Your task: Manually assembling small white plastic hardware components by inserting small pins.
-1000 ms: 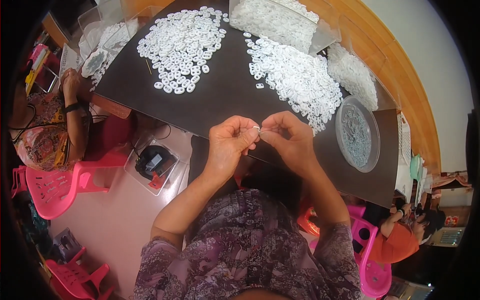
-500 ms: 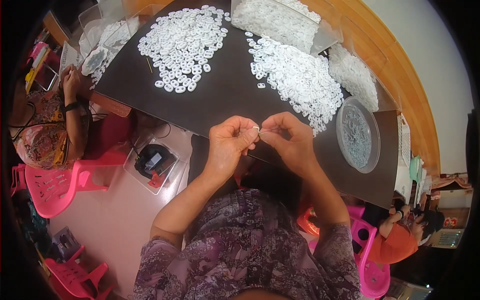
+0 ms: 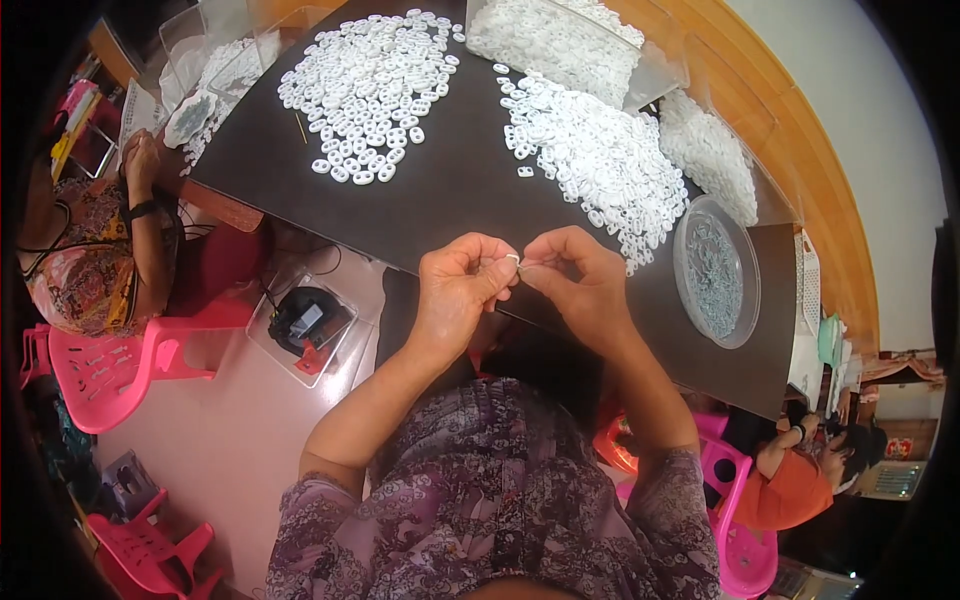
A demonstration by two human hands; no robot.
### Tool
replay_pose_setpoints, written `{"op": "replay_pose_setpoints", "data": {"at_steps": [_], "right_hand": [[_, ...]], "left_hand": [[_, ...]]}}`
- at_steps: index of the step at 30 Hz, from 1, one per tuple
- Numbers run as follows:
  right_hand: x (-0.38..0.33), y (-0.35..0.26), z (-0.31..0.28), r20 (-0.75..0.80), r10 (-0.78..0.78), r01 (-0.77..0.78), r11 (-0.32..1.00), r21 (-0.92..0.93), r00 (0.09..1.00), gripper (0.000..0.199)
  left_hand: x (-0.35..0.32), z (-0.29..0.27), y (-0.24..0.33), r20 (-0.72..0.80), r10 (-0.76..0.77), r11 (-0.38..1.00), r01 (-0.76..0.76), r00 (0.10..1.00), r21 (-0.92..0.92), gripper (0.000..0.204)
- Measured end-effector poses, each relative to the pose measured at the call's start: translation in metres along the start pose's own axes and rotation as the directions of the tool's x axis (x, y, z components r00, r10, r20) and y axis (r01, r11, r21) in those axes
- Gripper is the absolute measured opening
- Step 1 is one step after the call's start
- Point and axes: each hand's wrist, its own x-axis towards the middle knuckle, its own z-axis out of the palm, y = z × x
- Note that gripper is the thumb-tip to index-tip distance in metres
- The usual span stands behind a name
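Observation:
My left hand (image 3: 455, 285) and my right hand (image 3: 582, 280) meet fingertip to fingertip at the near edge of the dark table (image 3: 430, 215). Between the left thumb and forefinger is a small white plastic piece (image 3: 513, 257), mostly covered by the fingers. The right thumb and forefinger are pinched together against its side; whatever they hold is too small to make out. Ahead to the left lies a heap of white oval two-holed plastic pieces (image 3: 365, 90). A second heap, of smaller white plastic pieces (image 3: 595, 155), spreads ahead to the right.
A round clear dish (image 3: 755, 300) of small grey metal-looking parts stands right. Behind the right heap are clear bins (image 3: 662, 68) of white pieces. A co-worker (image 3: 95, 250) sits left by a pink chair (image 3: 105, 375); another person in orange (image 3: 795, 490) is at right.
Both hands keep almost the same position and pinch. The whole view has shifted very slightly; nothing has been taken up or let go.

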Motion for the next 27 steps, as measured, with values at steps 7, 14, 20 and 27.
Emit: {"op": "replay_pose_setpoints", "data": {"at_steps": [7,14,20,27], "right_hand": [[0.0004,0.0018,-0.0002,0.015,0.013,-0.014,1.0,0.019,1.0,0.013],[0.0,0.0021,0.0011,0.029,0.022,-0.025,0.996,0.091,0.999,0.013],[0.0007,0.0006,0.0018,0.026,0.026,-0.028,0.996,0.079,0.999,0.014],[0.0007,0.0024,0.0029,0.026,0.034,-0.036,0.995,0.088,0.999,0.014]], "left_hand": [[-0.0006,-0.0006,0.0014,0.007,-0.002,1.0,0.002,1.0,0.015,0.012],[-0.0004,-0.0006,0.001,0.011,0.005,1.0,-0.006,1.0,0.014,0.012],[-0.0014,-0.0015,-0.0003,0.009,0.0,1.0,0.0,1.0,0.016,0.013],[-0.0004,-0.002,-0.0002,0.008,0.0,1.0,0.0,1.0,0.013,0.013]]}}
